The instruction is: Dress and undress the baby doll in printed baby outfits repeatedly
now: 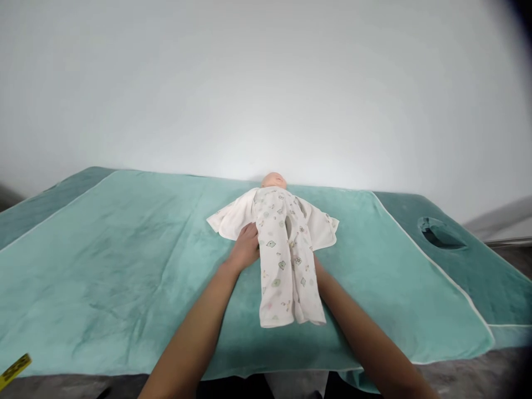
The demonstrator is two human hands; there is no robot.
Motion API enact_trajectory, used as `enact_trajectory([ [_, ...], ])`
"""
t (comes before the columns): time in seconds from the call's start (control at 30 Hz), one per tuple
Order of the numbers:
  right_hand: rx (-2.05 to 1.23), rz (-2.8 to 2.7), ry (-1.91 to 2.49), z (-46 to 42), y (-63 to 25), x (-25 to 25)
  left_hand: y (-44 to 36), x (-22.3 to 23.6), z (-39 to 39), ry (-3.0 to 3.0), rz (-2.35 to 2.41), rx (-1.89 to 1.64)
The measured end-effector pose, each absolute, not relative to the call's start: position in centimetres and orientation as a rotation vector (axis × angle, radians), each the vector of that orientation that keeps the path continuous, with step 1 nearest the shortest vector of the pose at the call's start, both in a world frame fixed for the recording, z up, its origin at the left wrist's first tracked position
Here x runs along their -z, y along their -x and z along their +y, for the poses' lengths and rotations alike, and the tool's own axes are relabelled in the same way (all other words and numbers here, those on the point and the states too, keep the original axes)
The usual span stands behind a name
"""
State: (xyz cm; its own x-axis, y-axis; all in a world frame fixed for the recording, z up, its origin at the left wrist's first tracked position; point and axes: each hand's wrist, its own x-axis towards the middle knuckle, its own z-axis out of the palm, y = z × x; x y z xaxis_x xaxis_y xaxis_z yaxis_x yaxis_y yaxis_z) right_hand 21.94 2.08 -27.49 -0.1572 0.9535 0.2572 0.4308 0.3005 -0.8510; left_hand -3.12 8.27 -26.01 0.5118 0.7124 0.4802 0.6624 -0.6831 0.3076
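A baby doll lies on its back with its bare head (274, 180) toward the wall. Under it or around it, a white baby top (318, 221) spreads its sleeves to both sides. White baby trousers (276, 266) printed with green leaves and small figures lie lengthwise over the doll's body, legs toward me. My left hand (246, 246) is closed at the left edge of the trousers, fingers together against the cloth and thumb hidden. Only the wrist side of my right hand (318, 269) shows at the right trouser leg; the cloth covers its fingers.
A green velvety cover (124, 249) with pale piping drapes the bed. At the right end is a face hole (443, 234). A white wall (266, 83) stands directly behind. A yellow strip with dark markings (15, 371) shows at the lower left.
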Motion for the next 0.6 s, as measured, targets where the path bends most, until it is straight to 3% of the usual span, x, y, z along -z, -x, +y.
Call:
enact_trajectory([
  [0.27, -0.53, -1.927, 1.315, 1.0, -21.0, 25.4, 2.8, 24.9, 7.0, -2.62, 1.407, -0.783],
  [0.6, -0.047, -2.045, 1.546, 2.3, -22.1, 27.2, 4.9, 23.9, 2.3, -2.922, 1.419, -0.749],
])
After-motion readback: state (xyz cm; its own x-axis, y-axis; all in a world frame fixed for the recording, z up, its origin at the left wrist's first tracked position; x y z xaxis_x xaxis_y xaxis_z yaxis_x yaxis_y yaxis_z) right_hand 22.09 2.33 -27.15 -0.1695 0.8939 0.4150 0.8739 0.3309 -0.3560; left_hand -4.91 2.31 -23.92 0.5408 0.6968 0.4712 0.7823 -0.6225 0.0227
